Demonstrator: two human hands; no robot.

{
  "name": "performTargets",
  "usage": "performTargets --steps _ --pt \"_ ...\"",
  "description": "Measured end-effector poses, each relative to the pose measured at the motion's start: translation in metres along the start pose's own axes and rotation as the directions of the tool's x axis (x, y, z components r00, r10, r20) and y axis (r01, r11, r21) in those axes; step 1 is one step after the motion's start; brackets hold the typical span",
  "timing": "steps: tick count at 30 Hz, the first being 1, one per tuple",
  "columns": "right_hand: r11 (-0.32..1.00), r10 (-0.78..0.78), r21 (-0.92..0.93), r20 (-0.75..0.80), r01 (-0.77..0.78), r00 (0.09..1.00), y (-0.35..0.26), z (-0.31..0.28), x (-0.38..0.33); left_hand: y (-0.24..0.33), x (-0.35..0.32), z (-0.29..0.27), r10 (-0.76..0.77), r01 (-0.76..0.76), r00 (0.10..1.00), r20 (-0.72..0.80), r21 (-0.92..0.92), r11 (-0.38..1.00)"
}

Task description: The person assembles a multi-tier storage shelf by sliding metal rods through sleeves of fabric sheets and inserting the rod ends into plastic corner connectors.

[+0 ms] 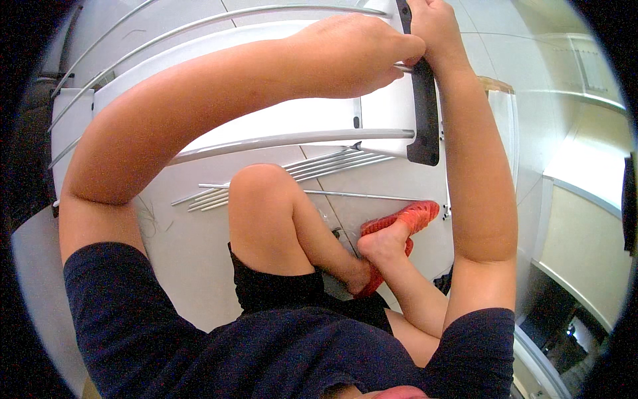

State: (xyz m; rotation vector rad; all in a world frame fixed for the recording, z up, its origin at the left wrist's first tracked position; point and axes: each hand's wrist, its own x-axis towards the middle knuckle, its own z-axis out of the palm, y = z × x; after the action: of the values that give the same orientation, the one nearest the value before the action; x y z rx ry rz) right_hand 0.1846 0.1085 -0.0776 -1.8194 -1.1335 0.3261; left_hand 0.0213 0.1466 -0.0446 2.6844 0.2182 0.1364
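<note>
My left hand (362, 56) is closed around a metal tube (403, 67), whose end meets a black end bar (425, 110). Fingers of my right hand (435, 30) are curled at the upper part of that bar, partly cut off by the picture's top edge. The bar joins several silver tubes into a rack-like frame, with a lower tube (292, 139) running left from it. White panels (299, 118) lie behind the tubes. What the fingertips of both hands press on is partly hidden.
Several loose metal rods (332, 164) lie on the tiled floor (193, 266) below the frame. My bent legs and red slippers (417, 216) are close under it. A pale cabinet (585, 226) stands at the right. Small dark fittings (446, 211) lie near the slippers.
</note>
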Motion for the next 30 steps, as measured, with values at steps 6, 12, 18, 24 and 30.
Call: performTargets --steps 6,12,18,24,30 --pt "0.996 -0.084 -0.043 -0.028 0.083 0.996 0.007 0.0 0.002 -0.002 0.002 0.005 0.021 -0.021 1.0 -0.022 0.021 1.0" --pt "0.994 -0.104 -0.045 -0.073 0.101 0.992 0.007 0.001 0.0 0.003 0.001 0.002 -0.024 0.024 1.0 -0.014 0.008 1.0" --pt "0.999 -0.045 -0.011 -0.027 0.045 0.999 0.006 0.002 0.0 -0.003 -0.003 0.007 0.008 -0.008 0.997 -0.079 0.0 1.0" --pt "0.997 -0.077 0.017 -0.053 0.078 0.996 0.016 0.005 0.003 0.001 -0.001 -0.001 -0.019 0.019 1.0 -0.025 -0.017 1.0" --pt "0.998 -0.047 0.042 0.0 0.047 0.999 0.01 0.002 0.002 -0.002 0.009 -0.017 0.015 0.012 0.991 0.131 -0.2 0.98"
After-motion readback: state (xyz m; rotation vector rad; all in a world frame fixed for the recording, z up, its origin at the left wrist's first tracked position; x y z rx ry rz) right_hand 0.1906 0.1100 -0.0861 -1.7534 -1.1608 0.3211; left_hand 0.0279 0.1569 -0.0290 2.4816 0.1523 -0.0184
